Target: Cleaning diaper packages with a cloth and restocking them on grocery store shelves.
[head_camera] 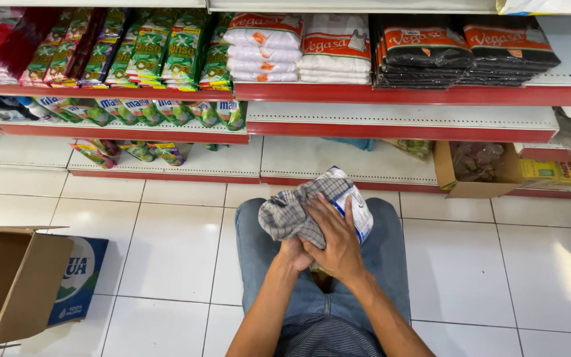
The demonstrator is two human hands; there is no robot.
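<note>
I am crouched in front of low shop shelves, both hands over my knees. My right hand (338, 241) presses a grey checked cloth (292, 215) against a blue-and-white plastic pouch (357, 206). My left hand (293, 253) sits under the right one, mostly hidden, and grips the pouch from below. The cloth covers most of the pouch's front. My jeans (391, 258) fill the space beneath.
An open brown carton (11, 281) stands at the left on a blue-and-white box (80, 277). Red-edged shelves (398, 96) hold green pouches (160, 49), stacked white and black bag packs (335, 49) and a small carton (477, 172). White floor tiles (173, 244) lie between.
</note>
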